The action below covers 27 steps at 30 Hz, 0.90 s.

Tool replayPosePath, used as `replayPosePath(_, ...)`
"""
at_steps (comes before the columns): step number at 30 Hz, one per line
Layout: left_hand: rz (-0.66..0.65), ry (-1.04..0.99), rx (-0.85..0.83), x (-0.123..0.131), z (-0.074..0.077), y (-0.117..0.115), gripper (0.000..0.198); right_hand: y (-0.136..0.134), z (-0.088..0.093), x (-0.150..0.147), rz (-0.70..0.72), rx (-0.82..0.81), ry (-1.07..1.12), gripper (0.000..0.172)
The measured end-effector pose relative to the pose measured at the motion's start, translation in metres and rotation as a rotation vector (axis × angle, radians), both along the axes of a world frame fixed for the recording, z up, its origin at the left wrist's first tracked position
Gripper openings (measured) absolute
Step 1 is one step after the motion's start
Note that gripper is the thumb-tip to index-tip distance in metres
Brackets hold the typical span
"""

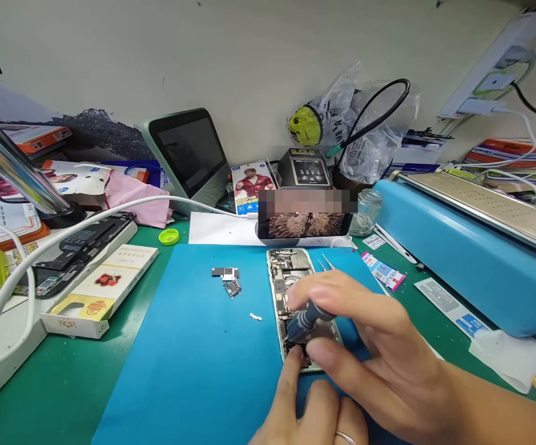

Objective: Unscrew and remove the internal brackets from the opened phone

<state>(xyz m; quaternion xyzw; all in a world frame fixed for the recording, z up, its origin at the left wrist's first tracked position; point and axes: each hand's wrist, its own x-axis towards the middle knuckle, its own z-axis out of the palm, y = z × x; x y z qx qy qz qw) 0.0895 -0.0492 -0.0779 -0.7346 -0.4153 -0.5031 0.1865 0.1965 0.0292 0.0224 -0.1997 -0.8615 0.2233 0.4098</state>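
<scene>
An opened smartphone (280, 287) lies on a blue mat (180, 371), its inner parts exposed. In my right hand (379, 340) is a screwdriver (305, 321) with a dark blue-grey handle, pinched between thumb and fingers. It tilts down to the phone's lower left part; its tip is hard to make out. My left hand (312, 408), with a ring on one finger, presses its index finger on the phone's lower end while the other fingers curl. Left of the phone lie a small circuit board piece (231, 283) and a little metal bracket (255, 317).
Behind the phone, a propped-up phone (307, 225) shows a picture, with a cable (157, 201) running to it. A blue machine (457, 259) stands right, near a glass jar (367, 210). At left are a cardboard box (120, 281), a green cap (168, 236) and a smart display (189, 151).
</scene>
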Motion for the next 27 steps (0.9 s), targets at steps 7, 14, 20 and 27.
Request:
replayPosePath(7, -0.024, 0.041, -0.027, -0.007, 0.007, -0.001, 0.038, 0.001, -0.005, 0.002, 0.069, -0.104, 0.017, 0.08)
replayPosePath(14, -0.041, 0.107, -0.045, -0.014, 0.011, -0.003, 0.041, 0.001, -0.011, 0.0, 0.015, -0.139, 0.06, 0.076)
replayPosePath(20, -0.073, 0.172, -0.066, -0.021, 0.02, -0.003, 0.041, -0.001, -0.009, 0.001, 0.016, -0.153, 0.022, 0.077)
replayPosePath(27, -0.065, 0.23, -0.134, -0.018, 0.016, -0.01, 0.042, 0.001, -0.005, 0.004, 0.017, -0.158, -0.006, 0.077)
